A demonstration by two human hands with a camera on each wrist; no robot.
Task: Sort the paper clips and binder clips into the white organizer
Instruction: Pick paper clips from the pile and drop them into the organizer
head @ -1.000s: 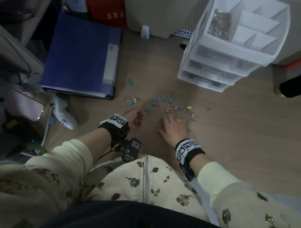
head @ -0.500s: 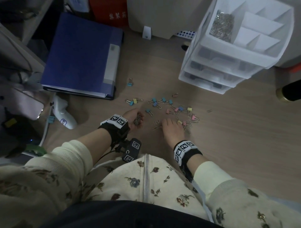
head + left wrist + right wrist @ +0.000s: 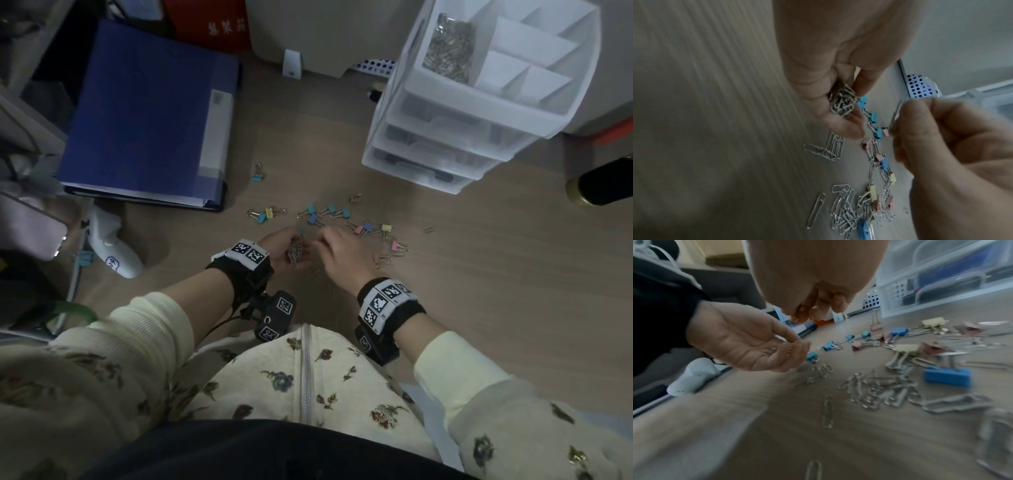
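Observation:
My left hand (image 3: 286, 245) is cupped palm-up just above the wooden table, its fingers curled round a bunch of silver paper clips (image 3: 842, 101). My right hand (image 3: 325, 241) hovers right beside it, pinching a paper clip (image 3: 897, 113) between thumb and fingers. More loose paper clips (image 3: 875, 391) lie on the table under the right hand. Pastel binder clips (image 3: 342, 216) are scattered just beyond both hands. The white organizer (image 3: 445, 99) stands at the far right, with a heap of paper clips (image 3: 448, 51) in its top-left compartment.
A blue binder (image 3: 150, 113) lies at the far left, with one stray blue binder clip (image 3: 258, 174) near it. A white device (image 3: 113, 246) rests left of my left hand. A dark cylinder (image 3: 603, 188) lies at the right edge.
My right hand has lifted off the table and moved left to the left hand with a clip pinched. The left hand stayed where it was, holding its bunch.

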